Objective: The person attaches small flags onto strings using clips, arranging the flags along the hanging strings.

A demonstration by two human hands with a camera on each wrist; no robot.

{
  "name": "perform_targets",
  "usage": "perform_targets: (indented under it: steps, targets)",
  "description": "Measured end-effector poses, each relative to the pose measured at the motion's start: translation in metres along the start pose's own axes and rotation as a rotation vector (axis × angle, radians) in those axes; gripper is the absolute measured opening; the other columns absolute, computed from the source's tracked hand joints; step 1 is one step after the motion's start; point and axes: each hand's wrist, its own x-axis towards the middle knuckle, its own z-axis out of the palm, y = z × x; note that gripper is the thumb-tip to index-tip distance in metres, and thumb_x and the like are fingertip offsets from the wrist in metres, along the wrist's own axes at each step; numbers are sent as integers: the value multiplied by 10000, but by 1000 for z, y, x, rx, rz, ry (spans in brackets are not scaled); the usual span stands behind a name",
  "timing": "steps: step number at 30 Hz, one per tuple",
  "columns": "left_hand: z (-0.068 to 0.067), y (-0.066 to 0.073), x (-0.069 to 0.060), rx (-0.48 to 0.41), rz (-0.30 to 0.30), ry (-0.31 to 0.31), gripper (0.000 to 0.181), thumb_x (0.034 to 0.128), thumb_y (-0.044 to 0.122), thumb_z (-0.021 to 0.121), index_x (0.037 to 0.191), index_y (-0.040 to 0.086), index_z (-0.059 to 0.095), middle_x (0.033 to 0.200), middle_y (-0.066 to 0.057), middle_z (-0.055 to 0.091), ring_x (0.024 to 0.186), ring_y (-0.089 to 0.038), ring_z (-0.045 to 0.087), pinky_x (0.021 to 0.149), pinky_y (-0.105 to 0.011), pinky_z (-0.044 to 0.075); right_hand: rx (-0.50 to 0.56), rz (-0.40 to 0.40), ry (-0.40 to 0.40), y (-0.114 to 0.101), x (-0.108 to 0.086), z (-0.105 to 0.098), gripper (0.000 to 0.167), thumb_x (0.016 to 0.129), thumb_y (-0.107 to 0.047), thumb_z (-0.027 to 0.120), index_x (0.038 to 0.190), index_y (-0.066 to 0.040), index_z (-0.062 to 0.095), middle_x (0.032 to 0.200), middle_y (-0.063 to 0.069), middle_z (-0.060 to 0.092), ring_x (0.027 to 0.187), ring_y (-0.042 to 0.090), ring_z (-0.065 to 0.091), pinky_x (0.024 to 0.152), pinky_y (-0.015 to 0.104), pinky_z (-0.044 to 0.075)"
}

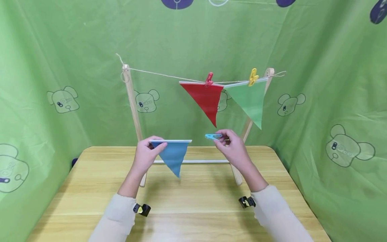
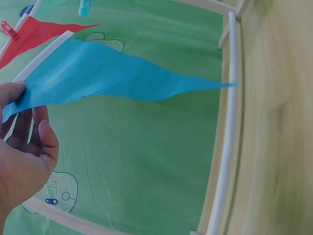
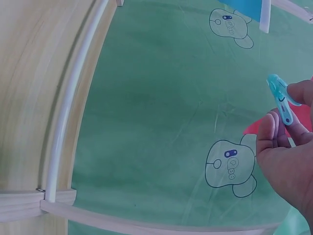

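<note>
My left hand (image 1: 146, 154) pinches a blue triangular pennant (image 1: 173, 156) by the left end of its white top edge, and the tip hangs down. In the left wrist view the pennant (image 2: 112, 73) spreads out from the thumb. A light blue clothespin (image 1: 213, 136) is pinched between thumb and fingers of my right hand (image 1: 234, 149). Behind and above, a red pennant (image 1: 205, 99) hangs from a string (image 1: 163, 74) by a red clothespin (image 1: 209, 79). Beside it a green pennant (image 1: 251, 101) hangs by a yellow clothespin (image 1: 253, 77).
The string runs between a left wooden post (image 1: 133, 101) and a right wooden post (image 1: 247, 129). A white bar (image 1: 205, 161) joins the posts low down. They stand on a wooden table (image 1: 193, 215), with green printed cloth (image 1: 99, 40) around it.
</note>
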Motion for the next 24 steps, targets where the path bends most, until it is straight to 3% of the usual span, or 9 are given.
perform_targets:
  steps: [7,24]
  targets:
    - [4,7,3,-63,-9,36,228,912,87,780,1057,-79,719,956,-47,729,826,-112,648,742,-224,562,13,-18,11,-3,4,-2,285,956,-128,724,1210,-26,645,1060,116,624,939,224,577,772,162,528]
    - [16,21,7,-96,-9,94,213,989,101,684,1099,-80,660,1068,-165,687,937,-134,659,860,-234,574,11,-62,37,-14,10,-6,322,957,-140,730,1241,-36,619,1063,108,638,934,212,586,789,173,532]
